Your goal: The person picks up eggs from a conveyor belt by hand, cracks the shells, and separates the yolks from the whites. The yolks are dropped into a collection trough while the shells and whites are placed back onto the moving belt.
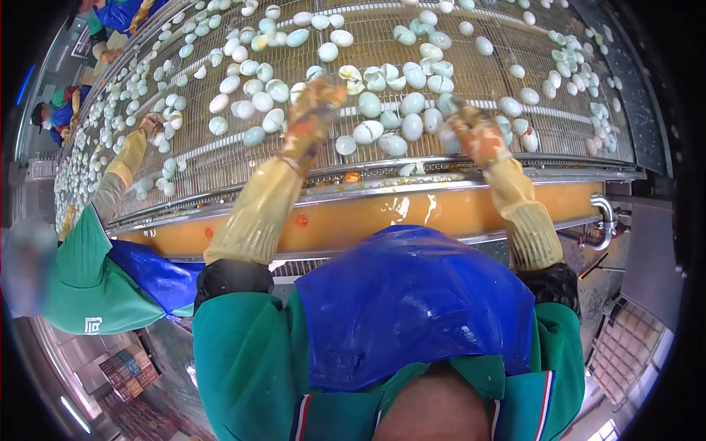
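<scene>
Both my hands wear long cream rubber gloves with wet, reddish-orange patches over the fingers and palms. My left hand (315, 114) is over the wire-mesh belt (198, 95), among pale eggs and broken shells; motion smears its fingers. Close to the belt's near rail, my right hand (479, 136) reaches to a pale egg (448, 137), also with blurred fingers; whether it grips the egg cannot be made out. Between the hands lie several whole white and blue-green eggs (368, 132). Open, cracked eggshells (373, 78) sit just beyond them.
An orange trough (368, 217) with wet streaks runs along the near side, below a metal rail (426, 180). A bent metal pipe (607, 224) is at its right end. At left, a co-worker in green (95, 283) reaches a gloved hand (151, 126) over the eggs. More people stand farther left.
</scene>
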Demonstrator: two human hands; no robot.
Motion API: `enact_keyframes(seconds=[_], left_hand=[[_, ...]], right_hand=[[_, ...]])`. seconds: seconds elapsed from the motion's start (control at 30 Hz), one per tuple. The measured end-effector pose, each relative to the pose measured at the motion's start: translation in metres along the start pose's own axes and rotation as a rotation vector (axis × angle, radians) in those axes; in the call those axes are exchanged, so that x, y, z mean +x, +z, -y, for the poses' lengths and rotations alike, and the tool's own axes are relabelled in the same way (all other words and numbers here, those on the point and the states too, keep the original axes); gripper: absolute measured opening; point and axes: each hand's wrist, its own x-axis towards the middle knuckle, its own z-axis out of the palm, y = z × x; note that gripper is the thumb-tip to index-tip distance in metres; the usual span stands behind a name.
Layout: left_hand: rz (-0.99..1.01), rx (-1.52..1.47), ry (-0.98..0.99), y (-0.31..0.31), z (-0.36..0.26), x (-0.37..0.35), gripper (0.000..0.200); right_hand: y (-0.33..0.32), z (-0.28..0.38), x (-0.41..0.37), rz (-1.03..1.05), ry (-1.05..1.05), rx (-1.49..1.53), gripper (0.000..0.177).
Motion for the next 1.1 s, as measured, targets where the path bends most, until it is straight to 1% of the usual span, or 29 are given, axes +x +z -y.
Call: enact_keyframes(seconds=[0.03,0.07,0.1,0.13,0.23,0.37,0.47,0.5,0.53,0.57,0.63,0.73,0.77,0.83,0.87,0.93,0.97,1.0,1.03,1.07,1.1], left_hand=[[0.047,0.142,0.014,0.012,0.010,-0.004,0.048],[0.081,0.254,0.019,0.022,0.019,-0.010,0.049],[0.097,0.337,0.017,0.029,0.028,-0.012,0.049],[0.102,0.403,0.017,0.035,0.034,-0.018,0.050],[0.107,0.454,-0.004,0.046,0.046,-0.017,0.051],[0.106,0.428,-0.027,0.055,0.042,-0.016,0.053],[0.132,0.338,-0.070,0.064,0.026,-0.014,0.055],[0.134,0.314,-0.096,0.068,0.019,-0.020,0.055],[0.149,0.293,-0.124,0.071,0.010,-0.022,0.056],[0.164,0.277,-0.161,0.076,0.000,-0.023,0.056],[0.220,0.279,-0.225,0.088,-0.022,-0.026,0.057],[0.331,0.272,-0.204,0.115,-0.042,-0.033,0.059],[0.378,0.295,-0.192,0.124,-0.047,-0.040,0.060],[0.472,0.340,-0.165,0.141,-0.058,-0.054,0.062],[0.537,0.136,-0.130,0.144,-0.053,-0.061,0.062],[0.656,-0.277,-0.059,0.151,-0.042,-0.075,0.063],[0.708,-0.486,-0.025,0.155,-0.039,-0.081,0.063],[0.693,-0.382,-0.003,0.159,-0.037,-0.089,0.061],[0.673,-0.278,0.015,0.164,-0.037,-0.097,0.059],[0.653,-0.173,0.034,0.167,-0.037,-0.105,0.057],[0.626,-0.542,-0.289,0.167,-0.039,-0.113,0.046]], right_hand=[[0.019,0.000,0.009,0.044,-0.047,-0.396,0.042],[0.031,-0.002,0.015,0.141,-0.075,-0.523,0.039],[0.034,0.013,0.020,0.236,-0.114,-0.644,0.036],[0.045,0.016,0.029,0.301,-0.146,-0.710,0.034],[0.074,0.012,0.038,0.336,-0.205,-0.756,0.031],[0.081,0.002,0.039,0.285,-0.272,-0.691,0.027],[0.071,-0.010,0.053,0.272,-0.258,-0.501,0.026],[0.087,-0.036,0.067,0.242,-0.208,-0.362,0.024],[0.050,0.000,0.069,0.444,-0.010,-0.333,0.025],[0.041,-0.012,0.063,0.378,-0.056,-0.177,0.026],[-0.012,0.024,0.047,0.326,0.114,0.024,0.029],[-0.045,0.021,0.020,0.339,0.105,0.146,0.027],[-0.039,0.012,0.009,0.296,0.108,0.146,0.028],[-0.032,0.001,-0.015,0.204,-0.097,0.345,0.025],[-0.032,-0.002,-0.029,0.153,-0.197,0.443,0.024],[-0.068,0.022,-0.052,0.263,-0.031,0.857,0.027],[-0.078,0.018,-0.058,0.326,-0.005,0.941,0.026],[-0.085,0.011,-0.064,0.392,0.020,1.025,0.026],[-0.086,-0.001,-0.067,0.339,-0.117,0.708,0.028],[-0.089,-0.010,-0.076,0.414,-0.047,0.869,0.030],[-0.095,-0.012,-0.084,0.486,0.025,1.029,0.031]])
